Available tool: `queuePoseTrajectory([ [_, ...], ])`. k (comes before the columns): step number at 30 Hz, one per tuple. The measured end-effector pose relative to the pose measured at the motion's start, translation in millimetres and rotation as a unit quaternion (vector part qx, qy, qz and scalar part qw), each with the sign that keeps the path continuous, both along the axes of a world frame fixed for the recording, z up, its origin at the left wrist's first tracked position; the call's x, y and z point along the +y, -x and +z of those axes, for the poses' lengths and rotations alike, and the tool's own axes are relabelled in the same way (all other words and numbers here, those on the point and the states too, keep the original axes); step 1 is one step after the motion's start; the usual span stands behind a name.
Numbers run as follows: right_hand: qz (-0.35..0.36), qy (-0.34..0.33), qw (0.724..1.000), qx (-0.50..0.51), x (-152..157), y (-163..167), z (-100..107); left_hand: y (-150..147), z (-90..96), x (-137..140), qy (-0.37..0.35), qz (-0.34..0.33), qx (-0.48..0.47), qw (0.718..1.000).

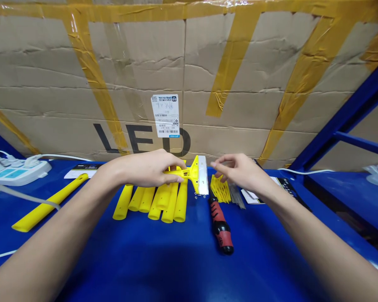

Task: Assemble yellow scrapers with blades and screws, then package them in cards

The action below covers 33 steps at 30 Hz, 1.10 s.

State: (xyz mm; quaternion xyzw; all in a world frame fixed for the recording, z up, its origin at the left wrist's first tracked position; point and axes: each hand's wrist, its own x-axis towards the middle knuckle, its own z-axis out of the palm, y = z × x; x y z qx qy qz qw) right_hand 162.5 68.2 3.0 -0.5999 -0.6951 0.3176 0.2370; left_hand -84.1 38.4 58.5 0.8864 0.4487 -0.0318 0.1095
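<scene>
My left hand (157,167) grips the short neck of a yellow scraper head (194,173), whose wide end points right and carries a silver metal plate (203,176). Just right of that plate is my right hand (241,170), thumb and fingertips drawn together; whatever they may pinch is too small to name. A red and black screwdriver (219,224) lies below it, its tip hidden. Several yellow tube handles (170,203) lie under and beside the left hand. Tiny screws (199,197) show at the plate's lower end.
Several yellow scraper heads (221,189) and grey metal strips (236,196) lie beneath the right hand. A long yellow handle (50,203) crosses a white cable at left, near a power strip (19,170). A taped cardboard box (138,71) walls off the back of the blue table (129,264).
</scene>
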Motion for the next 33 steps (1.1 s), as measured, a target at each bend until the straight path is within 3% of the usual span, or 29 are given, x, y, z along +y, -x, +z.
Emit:
queuePoseTrajectory([
  [2, -0.025, -0.063, 0.982, -0.175, 3, -9, 0, -1, -0.6, 0, -0.004, 0.0, 0.003, 1.0],
  [4, -0.035, -0.056, 0.969, -0.237, 6, -14, -1, -2, -1.5, 0, -0.006, 0.0, 0.005, 1.0],
  [17, -0.032, 0.056, 0.981, -0.183, 12, -12, -12, -5, -1.9, -1, 0.001, 0.002, 0.008, 1.0],
  [24, -0.024, 0.045, 0.983, -0.178, 12, -12, -12, -4, -3.1, 0, -0.005, -0.001, 0.009, 1.0],
  [30, -0.047, -0.016, 0.976, -0.212, 11, -19, 0, -5, -1.5, -2, 0.001, 0.005, 0.009, 1.0],
  [33, -0.059, -0.026, 0.989, -0.132, 9, -25, 10, -4, -1.8, -1, -0.005, -0.001, 0.01, 1.0],
])
